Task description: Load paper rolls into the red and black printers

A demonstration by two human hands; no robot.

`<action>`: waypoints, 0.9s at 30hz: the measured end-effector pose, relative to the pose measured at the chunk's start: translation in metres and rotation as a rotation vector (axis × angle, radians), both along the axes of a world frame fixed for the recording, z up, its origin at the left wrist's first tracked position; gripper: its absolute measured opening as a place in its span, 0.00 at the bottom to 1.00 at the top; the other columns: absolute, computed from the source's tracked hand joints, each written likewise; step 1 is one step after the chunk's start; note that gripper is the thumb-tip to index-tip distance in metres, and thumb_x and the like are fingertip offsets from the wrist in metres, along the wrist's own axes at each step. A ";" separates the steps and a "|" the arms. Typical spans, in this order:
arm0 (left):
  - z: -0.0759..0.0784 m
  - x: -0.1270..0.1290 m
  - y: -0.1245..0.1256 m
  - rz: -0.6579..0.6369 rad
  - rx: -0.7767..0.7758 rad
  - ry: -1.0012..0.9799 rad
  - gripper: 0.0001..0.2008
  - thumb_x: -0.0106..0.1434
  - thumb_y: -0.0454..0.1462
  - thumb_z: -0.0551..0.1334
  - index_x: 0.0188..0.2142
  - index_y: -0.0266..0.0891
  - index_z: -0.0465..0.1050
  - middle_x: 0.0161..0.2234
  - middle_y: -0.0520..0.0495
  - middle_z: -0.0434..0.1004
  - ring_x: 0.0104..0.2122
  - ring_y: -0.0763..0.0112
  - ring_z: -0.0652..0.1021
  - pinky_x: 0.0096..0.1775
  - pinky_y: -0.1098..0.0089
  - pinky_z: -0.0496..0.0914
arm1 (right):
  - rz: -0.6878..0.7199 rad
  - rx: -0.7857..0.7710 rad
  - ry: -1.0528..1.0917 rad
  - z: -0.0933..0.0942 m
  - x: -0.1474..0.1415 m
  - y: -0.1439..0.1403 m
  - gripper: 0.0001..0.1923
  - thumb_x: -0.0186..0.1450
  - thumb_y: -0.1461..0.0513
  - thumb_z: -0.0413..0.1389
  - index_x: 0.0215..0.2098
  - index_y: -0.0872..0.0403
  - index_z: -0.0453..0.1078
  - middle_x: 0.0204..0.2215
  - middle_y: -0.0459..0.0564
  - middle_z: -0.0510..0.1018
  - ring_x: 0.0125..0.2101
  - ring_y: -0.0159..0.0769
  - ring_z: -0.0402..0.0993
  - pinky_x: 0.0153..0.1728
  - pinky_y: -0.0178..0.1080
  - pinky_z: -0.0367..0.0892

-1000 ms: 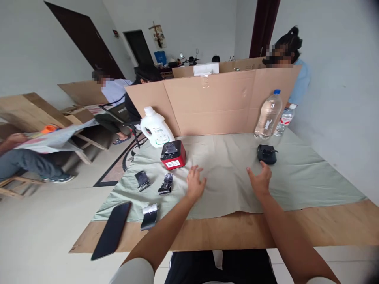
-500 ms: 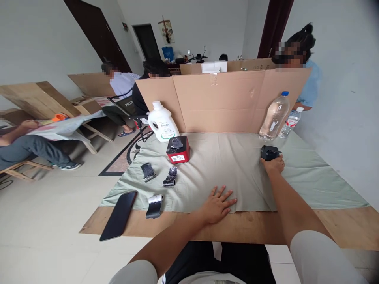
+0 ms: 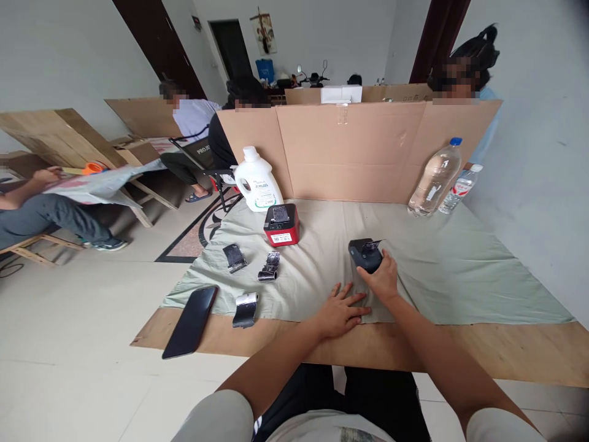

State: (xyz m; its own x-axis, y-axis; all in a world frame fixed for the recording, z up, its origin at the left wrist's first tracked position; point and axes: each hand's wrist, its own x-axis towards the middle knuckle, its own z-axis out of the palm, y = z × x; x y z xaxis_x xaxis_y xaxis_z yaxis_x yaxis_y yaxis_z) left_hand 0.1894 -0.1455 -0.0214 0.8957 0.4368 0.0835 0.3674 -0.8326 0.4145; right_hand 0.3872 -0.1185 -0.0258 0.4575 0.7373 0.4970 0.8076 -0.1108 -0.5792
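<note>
Gripping small black device [image 3: 365, 255], right hand [image 3: 383, 279] clamped on near side; left hand [image 3: 339, 310] flat, fingers apart, on cloth [image 3: 442, 270]. Device looks rigid, light, smooth plastic; hold by sides.

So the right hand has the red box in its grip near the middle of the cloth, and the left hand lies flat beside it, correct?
Not quite. The head view shows the right hand gripping the small black device, not the red box, which stands untouched farther left on the green cloth. The left hand does lie flat beside it.
</note>
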 end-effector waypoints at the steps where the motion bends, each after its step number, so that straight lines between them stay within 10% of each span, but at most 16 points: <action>1: 0.000 -0.001 0.000 0.015 -0.018 -0.032 0.20 0.66 0.44 0.56 0.57 0.56 0.67 0.62 0.53 0.63 0.67 0.50 0.50 0.63 0.41 0.43 | 0.005 -0.017 -0.011 0.000 -0.012 -0.005 0.49 0.52 0.43 0.60 0.60 0.66 0.53 0.48 0.69 0.68 0.51 0.59 0.62 0.52 0.58 0.59; 5: -0.002 -0.003 0.007 0.305 -0.095 -0.258 0.16 0.64 0.36 0.55 0.50 0.44 0.73 0.51 0.44 0.75 0.57 0.60 0.68 0.61 0.52 0.56 | 0.005 -0.073 -0.014 -0.001 -0.037 -0.019 0.51 0.51 0.42 0.60 0.61 0.64 0.51 0.45 0.67 0.68 0.48 0.60 0.64 0.48 0.59 0.61; 10: -0.001 0.004 0.026 0.678 -0.124 -0.339 0.18 0.62 0.32 0.55 0.51 0.39 0.71 0.53 0.40 0.72 0.57 0.56 0.66 0.59 0.52 0.58 | 0.023 -0.122 -0.055 -0.006 -0.045 -0.031 0.51 0.52 0.40 0.59 0.62 0.61 0.51 0.42 0.65 0.69 0.45 0.58 0.67 0.45 0.58 0.63; 20: -0.009 0.015 0.035 0.768 -0.337 -0.443 0.24 0.59 0.29 0.54 0.54 0.40 0.69 0.53 0.41 0.73 0.57 0.54 0.66 0.59 0.52 0.57 | 0.282 -0.150 0.001 -0.008 -0.028 -0.047 0.37 0.56 0.48 0.60 0.60 0.51 0.59 0.45 0.58 0.69 0.46 0.51 0.70 0.46 0.53 0.69; 27: -0.001 0.018 0.061 0.832 -0.579 -0.628 0.17 0.57 0.30 0.57 0.46 0.40 0.76 0.47 0.43 0.78 0.51 0.57 0.73 0.58 0.55 0.62 | 0.457 -0.055 0.147 0.002 -0.009 -0.024 0.20 0.66 0.47 0.47 0.40 0.50 0.73 0.52 0.57 0.70 0.57 0.46 0.63 0.55 0.51 0.63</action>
